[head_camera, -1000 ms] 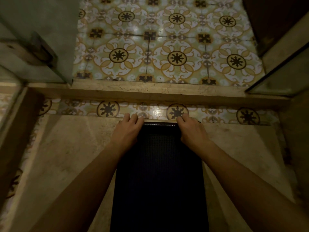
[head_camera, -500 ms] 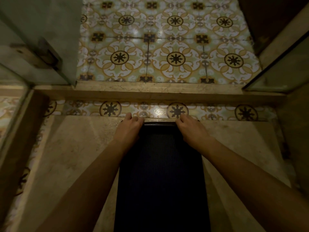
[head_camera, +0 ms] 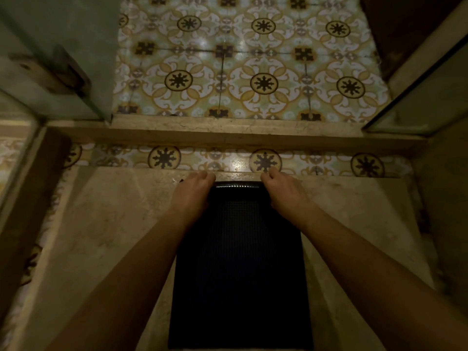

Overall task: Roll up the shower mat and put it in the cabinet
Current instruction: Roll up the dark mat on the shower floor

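A dark, finely textured shower mat [head_camera: 240,262] lies lengthwise on the beige stone shower floor, running from the bottom of the view up to the far edge. My left hand [head_camera: 192,193] grips the mat's far left corner. My right hand [head_camera: 285,192] grips the far right corner. Both sets of fingers curl over the far edge, which is lifted slightly into a small rounded lip [head_camera: 236,184]. The rest of the mat lies flat. No cabinet is in view.
A raised stone curb [head_camera: 228,134] crosses the view beyond the mat, with patterned floor tiles [head_camera: 253,72] past it. A glass door with a metal hinge [head_camera: 50,69] stands at upper left. A glass panel [head_camera: 425,102] stands at right.
My fingers have curled tighter over the mat's far edge, and that edge has lifted into a small lip. The view has shifted slightly.
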### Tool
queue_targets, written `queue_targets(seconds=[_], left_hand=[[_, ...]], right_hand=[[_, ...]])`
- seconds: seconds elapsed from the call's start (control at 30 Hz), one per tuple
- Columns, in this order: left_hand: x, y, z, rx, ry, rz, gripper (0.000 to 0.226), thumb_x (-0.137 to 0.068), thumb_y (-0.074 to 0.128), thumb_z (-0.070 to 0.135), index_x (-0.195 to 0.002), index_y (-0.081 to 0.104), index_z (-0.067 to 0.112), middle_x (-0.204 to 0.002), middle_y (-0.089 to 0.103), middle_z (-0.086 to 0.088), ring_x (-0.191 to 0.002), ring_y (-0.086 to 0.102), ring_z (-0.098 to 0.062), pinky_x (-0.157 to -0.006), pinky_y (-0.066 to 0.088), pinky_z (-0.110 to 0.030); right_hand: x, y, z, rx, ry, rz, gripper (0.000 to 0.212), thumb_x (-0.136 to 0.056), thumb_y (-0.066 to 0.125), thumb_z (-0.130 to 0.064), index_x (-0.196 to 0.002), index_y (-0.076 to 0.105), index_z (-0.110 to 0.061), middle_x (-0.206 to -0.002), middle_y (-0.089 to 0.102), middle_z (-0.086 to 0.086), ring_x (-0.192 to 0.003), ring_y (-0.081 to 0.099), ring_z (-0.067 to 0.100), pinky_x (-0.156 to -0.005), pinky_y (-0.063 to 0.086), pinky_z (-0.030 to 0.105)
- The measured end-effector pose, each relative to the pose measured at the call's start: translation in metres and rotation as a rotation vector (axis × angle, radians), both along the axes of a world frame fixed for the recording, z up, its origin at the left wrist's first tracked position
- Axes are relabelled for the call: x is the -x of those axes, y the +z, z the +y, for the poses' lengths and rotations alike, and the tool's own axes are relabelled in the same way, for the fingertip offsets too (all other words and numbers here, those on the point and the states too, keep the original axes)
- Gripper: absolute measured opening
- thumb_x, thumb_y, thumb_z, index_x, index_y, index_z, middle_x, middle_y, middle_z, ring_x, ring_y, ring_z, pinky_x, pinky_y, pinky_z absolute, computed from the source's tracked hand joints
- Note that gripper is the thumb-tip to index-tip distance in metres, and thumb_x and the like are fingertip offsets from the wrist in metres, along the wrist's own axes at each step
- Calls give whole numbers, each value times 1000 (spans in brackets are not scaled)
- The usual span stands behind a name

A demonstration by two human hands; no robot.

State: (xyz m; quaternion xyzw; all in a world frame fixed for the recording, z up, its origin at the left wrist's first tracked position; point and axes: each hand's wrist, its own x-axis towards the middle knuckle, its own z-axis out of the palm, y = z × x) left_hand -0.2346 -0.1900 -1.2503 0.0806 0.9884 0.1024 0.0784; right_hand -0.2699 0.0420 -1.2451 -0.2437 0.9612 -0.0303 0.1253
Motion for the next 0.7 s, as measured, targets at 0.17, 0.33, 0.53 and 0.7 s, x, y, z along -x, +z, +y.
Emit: queue_targets(seconds=[0.17,0.33,0.53,0.7], left_hand=[[2,-1,-5,3,-39,-24,26,-77,65,5,-103,61,8,-106,64,-13,-105,54,-30,-81,51,-41],[8,1,-2,23,-44,28,34,-76,65,0,-108,57,8,-98,65,-15,-98,54,-32,-65,42,-37],[-1,-4,-6,23,-51,17,28,-77,64,5,-105,59,10,-104,61,-14,-103,52,-32,-73,46,-39],[4,-1,-11,37,-118,-58,31,-74,65,9,-105,57,11,-98,67,-14,-97,56,-35,-74,45,-36]], right_hand=[[4,-3,9,2,33,-39,40,-74,66,1,-111,51,-4,-110,53,17,-98,55,35,-71,48,41],[-1,-6,1,9,-26,-31,51,-73,64,9,-120,48,-3,-116,51,21,-97,56,38,-68,48,43],[4,-5,5,-8,-13,-84,33,-75,67,0,-107,60,-2,-114,50,17,-93,59,35,-73,54,43],[2,-7,7,-31,41,-96,36,-73,68,-3,-107,58,-4,-109,56,16,-97,58,34,-74,52,41]])
